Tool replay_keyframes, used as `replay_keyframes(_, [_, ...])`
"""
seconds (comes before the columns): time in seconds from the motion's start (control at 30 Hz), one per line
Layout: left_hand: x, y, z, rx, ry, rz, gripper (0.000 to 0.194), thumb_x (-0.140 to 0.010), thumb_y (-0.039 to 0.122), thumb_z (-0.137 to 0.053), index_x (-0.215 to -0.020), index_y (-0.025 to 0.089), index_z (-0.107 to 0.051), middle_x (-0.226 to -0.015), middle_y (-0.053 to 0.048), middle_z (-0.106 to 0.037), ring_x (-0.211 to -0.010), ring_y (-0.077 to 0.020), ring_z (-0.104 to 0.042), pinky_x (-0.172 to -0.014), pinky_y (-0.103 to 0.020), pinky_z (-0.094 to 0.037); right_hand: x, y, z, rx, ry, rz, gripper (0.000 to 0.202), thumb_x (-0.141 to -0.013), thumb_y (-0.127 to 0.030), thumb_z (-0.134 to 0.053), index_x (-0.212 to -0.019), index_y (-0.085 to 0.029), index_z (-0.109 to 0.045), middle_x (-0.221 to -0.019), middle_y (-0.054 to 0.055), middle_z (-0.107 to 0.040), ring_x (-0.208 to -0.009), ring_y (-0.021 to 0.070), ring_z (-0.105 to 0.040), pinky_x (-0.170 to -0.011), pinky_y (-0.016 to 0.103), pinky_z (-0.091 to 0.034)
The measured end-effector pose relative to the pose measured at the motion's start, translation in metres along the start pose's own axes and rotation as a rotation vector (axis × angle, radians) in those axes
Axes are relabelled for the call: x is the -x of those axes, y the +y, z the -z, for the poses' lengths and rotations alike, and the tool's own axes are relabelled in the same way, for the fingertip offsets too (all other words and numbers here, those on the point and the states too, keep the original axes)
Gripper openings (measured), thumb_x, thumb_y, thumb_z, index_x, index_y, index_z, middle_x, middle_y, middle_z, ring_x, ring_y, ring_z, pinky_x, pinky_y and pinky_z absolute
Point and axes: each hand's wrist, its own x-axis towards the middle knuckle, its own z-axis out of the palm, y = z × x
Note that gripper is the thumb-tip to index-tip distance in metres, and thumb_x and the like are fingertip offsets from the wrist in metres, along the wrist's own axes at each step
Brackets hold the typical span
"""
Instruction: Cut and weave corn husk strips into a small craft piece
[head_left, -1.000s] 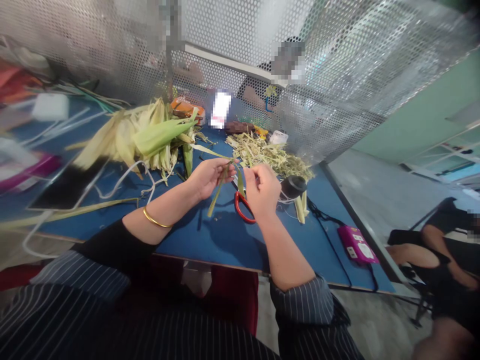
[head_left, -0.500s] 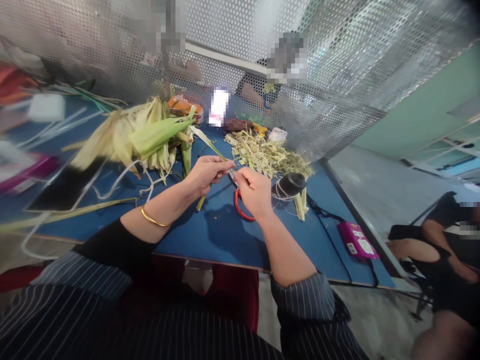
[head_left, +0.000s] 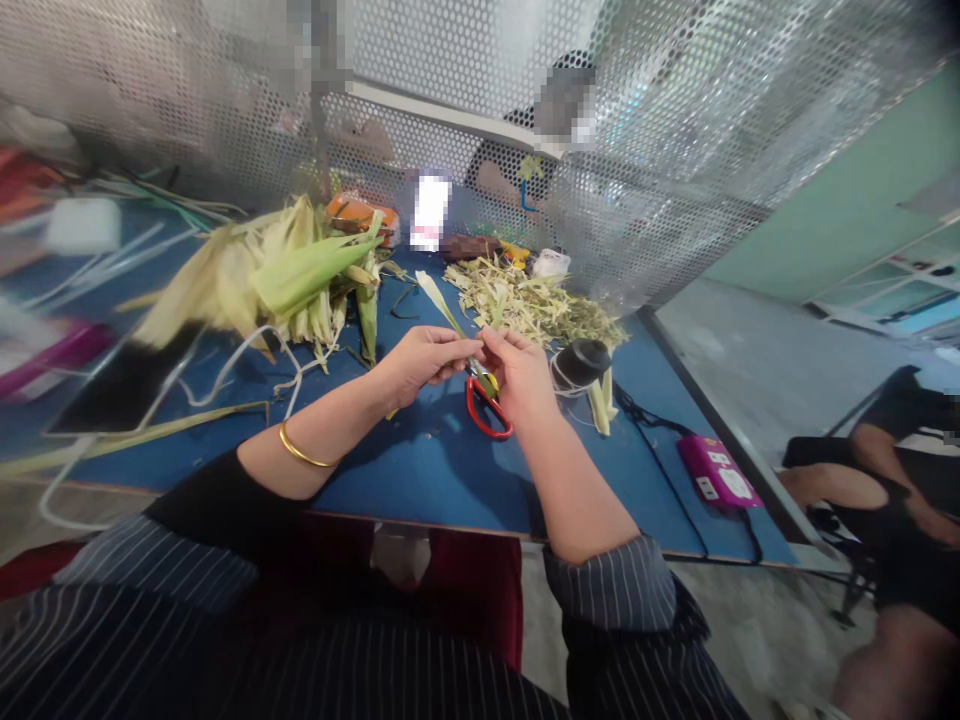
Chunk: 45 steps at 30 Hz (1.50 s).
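My left hand [head_left: 429, 366] is closed in a pinch on a narrow strip of corn husk [head_left: 442, 300], whose pale end points up and away from me. Fingertips of my right hand [head_left: 523, 375] meet the left ones and pinch husk too; a short green piece sticks up above them and another hangs below. Whether these pieces are one strip or two, I cannot tell. Beneath the right hand, red-handled scissors [head_left: 487, 412] lie on the blue table [head_left: 442, 480], their blades partly hidden by my hands.
Corn husks [head_left: 300, 275] are heaped at the left, husk scraps [head_left: 517, 300] behind my hands. Right of them stand a black thread spool [head_left: 581, 365] and a purple power strip [head_left: 718, 470] with cables. A lit phone [head_left: 430, 212] and a perforated screen [head_left: 450, 60] are behind. A person sits at right.
My right hand has shifted slightly right and up. The husk strip has swung to a steeper angle, and a short green piece now shows above the right fingers. More of the scissors is visible.
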Motion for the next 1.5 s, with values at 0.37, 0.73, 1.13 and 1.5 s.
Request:
replay_keyframes(0.37, [0.006, 0.01, -0.002, 0.153, -0.008, 0.047, 0.017, -0.077, 0.026, -0.07, -0.082, 0.01, -0.073, -0.066, -0.004, -0.064, -0.049, -0.0056, -0.052, -0.044, -0.017, -0.037, 0.005, -0.017, 0.005, 0.675, 0.291, 0.537, 0.027, -0.083, -0.043, -0.058, -0.069, -0.02, -0.058, -0.071, 0.002, -0.059, -0.072, 0.0159, -0.054, -0.073, 0.031, -0.044])
replay_keyframes(0.73, [0.0, 0.005, -0.006, 0.4, 0.097, -0.13, 0.008, -0.072, 0.012, -0.071, -0.079, 0.009, -0.074, -0.083, -0.01, -0.074, -0.082, -0.0143, -0.067, -0.088, -0.028, -0.048, 0.021, -0.003, -0.012, 0.848, 0.019, 0.589, 0.017, -0.083, -0.035, -0.061, -0.074, -0.021, -0.065, -0.084, 0.004, -0.066, -0.081, 0.0177, -0.06, -0.079, 0.031, -0.045])
replay_keyframes(1.13, [-0.002, 0.0, -0.007, 0.456, 0.162, -0.104, 0.011, -0.07, 0.005, -0.068, -0.078, 0.008, -0.075, -0.078, -0.009, -0.073, -0.077, -0.0127, -0.066, -0.084, -0.025, -0.048, 0.019, -0.005, -0.008, 0.777, -0.08, 0.642, 0.013, -0.082, -0.016, -0.055, -0.07, -0.02, -0.056, -0.09, 0.005, -0.063, -0.091, 0.0176, -0.061, -0.084, 0.031, -0.046])
replay_keyframes(1.5, [-0.004, 0.009, 0.004, 0.445, 0.147, 0.017, 0.022, -0.075, 0.006, -0.061, -0.096, 0.01, -0.07, -0.073, -0.003, -0.069, -0.066, -0.0112, -0.065, -0.068, -0.023, -0.053, 0.019, -0.005, -0.007, 0.878, 0.007, 0.654, 0.023, -0.087, -0.034, -0.055, -0.069, -0.02, -0.057, -0.078, 0.003, -0.06, -0.075, 0.0159, -0.057, -0.076, 0.031, -0.045])
